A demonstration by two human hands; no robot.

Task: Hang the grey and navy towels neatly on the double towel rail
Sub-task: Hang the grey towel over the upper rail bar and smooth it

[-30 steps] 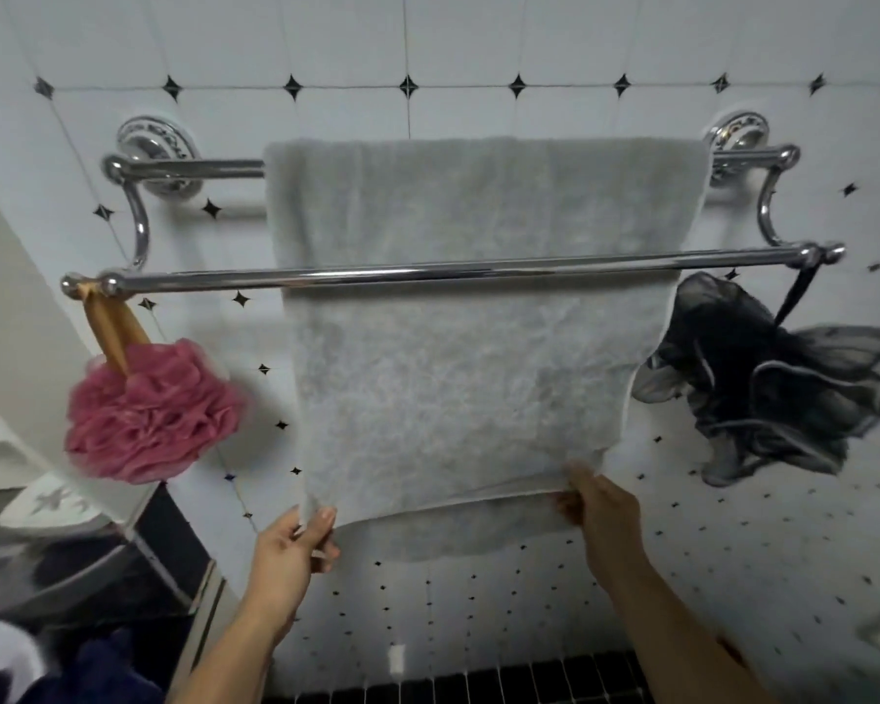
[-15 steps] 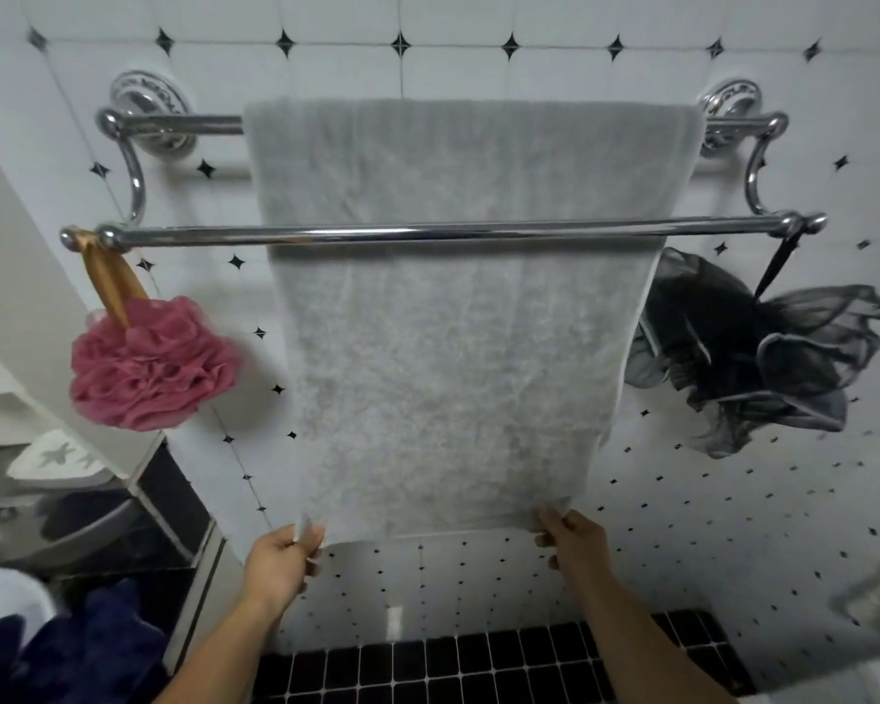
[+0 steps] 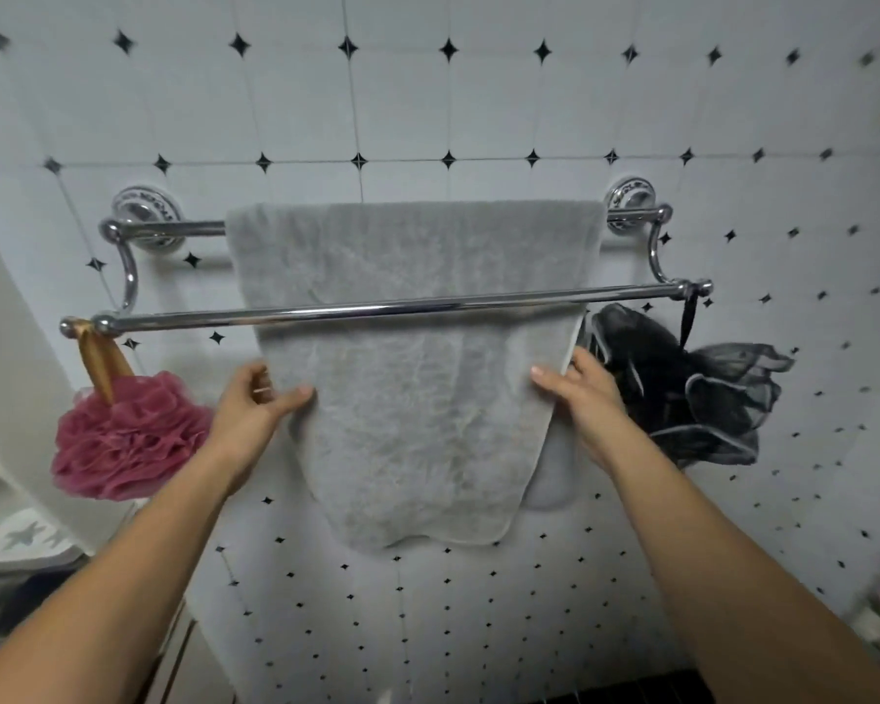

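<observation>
The grey towel (image 3: 412, 398) hangs over the back bar (image 3: 174, 229) of the chrome double rail and drops behind the bare front bar (image 3: 402, 308). My left hand (image 3: 252, 414) pinches the towel's left edge just below the front bar, thumb on the front face. At the same height, my right hand (image 3: 580, 393) pinches the right edge, with its fingers behind the cloth. The towel's lower hem hangs free and curves slightly. I cannot make out the navy towel; only a dark blurred heap (image 3: 21, 597) shows at the lower left.
A pink bath puff (image 3: 128, 439) hangs by a gold ribbon from the front bar's left end. From its right end hangs a black puff (image 3: 692, 398), close behind my right hand. The wall is white tile with small black stars.
Both hands have left the towel's bottom corners and moved up to its side edges just under the front bar. The lower hem now hangs free.
</observation>
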